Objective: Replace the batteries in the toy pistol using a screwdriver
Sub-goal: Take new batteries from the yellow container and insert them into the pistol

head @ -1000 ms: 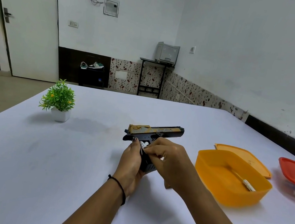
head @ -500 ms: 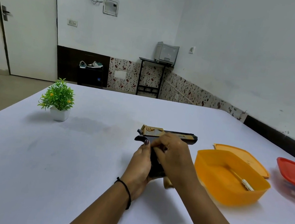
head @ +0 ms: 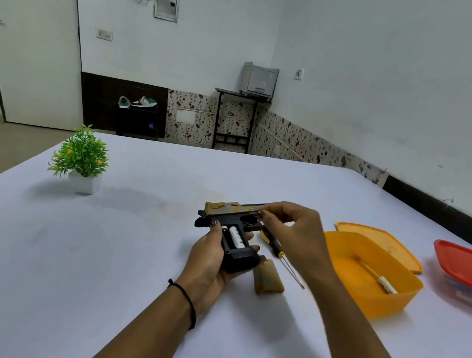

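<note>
Potted plant (head: pixel 81 157) sits at 10 o'clock on the white surface (head: pixel 67 246). Our left hand (head: pixel 211 261) has its fingers wrapped around the toy pistol (head: pixel 231 233) grip at centre, compartment open, white batteries (head: pixel 235 237) showing. Right hand (head: pixel 291 232) fingers pinch the slide end. Screwdriver (head: pixel 282 253) and tan cover (head: pixel 268 277) lie on the surface just beside. Orange tub (head: pixel 366 276) at 3 o'clock, red-lidded box (head: pixel 471 266) further right.
</note>
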